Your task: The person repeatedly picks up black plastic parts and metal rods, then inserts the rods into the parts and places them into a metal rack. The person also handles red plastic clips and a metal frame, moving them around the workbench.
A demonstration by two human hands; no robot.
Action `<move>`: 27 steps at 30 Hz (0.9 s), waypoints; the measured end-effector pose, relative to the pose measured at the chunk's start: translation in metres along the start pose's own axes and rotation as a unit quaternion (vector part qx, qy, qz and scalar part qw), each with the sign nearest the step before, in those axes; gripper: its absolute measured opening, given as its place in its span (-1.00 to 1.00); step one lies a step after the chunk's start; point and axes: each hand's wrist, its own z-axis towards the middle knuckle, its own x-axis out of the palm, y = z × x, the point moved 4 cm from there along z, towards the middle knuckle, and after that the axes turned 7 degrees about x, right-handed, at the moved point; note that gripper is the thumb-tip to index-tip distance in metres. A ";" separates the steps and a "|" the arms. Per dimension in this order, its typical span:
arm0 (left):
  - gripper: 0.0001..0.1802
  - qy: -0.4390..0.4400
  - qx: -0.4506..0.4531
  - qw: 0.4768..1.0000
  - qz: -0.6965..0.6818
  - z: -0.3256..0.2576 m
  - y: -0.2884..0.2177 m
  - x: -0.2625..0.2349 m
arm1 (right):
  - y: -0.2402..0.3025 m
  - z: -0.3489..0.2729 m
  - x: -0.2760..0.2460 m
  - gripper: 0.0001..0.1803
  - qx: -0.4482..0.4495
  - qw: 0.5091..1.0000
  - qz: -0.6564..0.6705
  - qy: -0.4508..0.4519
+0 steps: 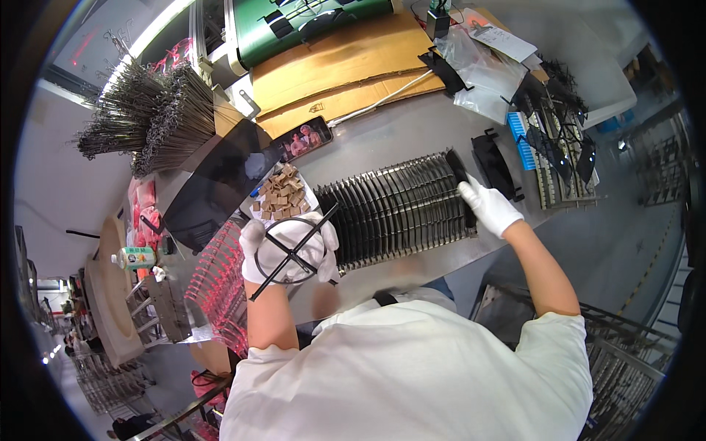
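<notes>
We see thin, curved black plates (390,213) standing in a row in a shiny metal rack (412,248). Our gloved right hand (489,209) touches the rack's right end; we can't tell how tightly. Left of the rack, a round black ring with crossed bars (293,252) lies across our gloved left hand (312,239), grip unclear. Smooth grey table (368,147) shows beyond the rack; its edge runs along the near side.

Ahead of me: green belt (268,48), brown cardboard (353,55) on its near side, white strip (379,97) slanting over the near edge. Lit phone (306,140) on the counter (368,142), near the cardboard. To my right, clear plastic bag (482,73) beside a paper sheet (507,41). My left: thick bundle of wire hooks (154,114), green-labelled bottle (134,257) on its side.
</notes>
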 end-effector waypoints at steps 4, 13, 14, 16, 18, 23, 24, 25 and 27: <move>0.16 -0.084 0.007 0.993 -0.080 0.008 0.006 0.012 | 0.023 -0.007 -0.018 -0.19 0.013 0.992 -0.108 -0.064; -0.42 -0.076 -0.375 0.924 0.018 0.050 0.065 0.082 | 0.175 -0.075 -0.071 -0.22 -0.381 0.895 0.014 -0.230; -0.52 -0.037 -0.367 0.925 0.089 0.048 0.063 0.086 | 0.168 -0.073 -0.055 -0.23 -0.318 0.931 0.056 -0.168; -0.58 -0.009 -0.375 0.907 0.193 0.051 0.048 0.098 | 0.157 -0.069 -0.036 -0.30 -0.424 0.886 0.173 0.071; -0.58 0.080 -0.307 0.893 0.319 0.052 0.023 0.096 | 0.170 -0.089 -0.048 -0.41 -0.404 0.905 0.131 0.006; -0.47 0.075 -0.146 0.957 0.241 0.037 -0.010 0.032 | 0.069 -0.037 -0.075 -0.47 -0.032 0.909 0.414 0.038; -0.47 0.028 -0.013 0.973 0.229 0.033 -0.035 0.018 | 0.047 -0.035 -0.074 -0.48 -0.010 0.905 0.426 0.018; -0.44 -0.086 0.275 0.943 0.167 0.013 -0.080 0.007 | 0.023 -0.032 -0.067 -0.47 0.048 0.907 0.418 0.036; -0.42 -0.144 0.546 0.821 0.084 -0.015 -0.154 0.018 | 0.001 -0.026 -0.046 -0.44 0.065 0.917 0.391 0.036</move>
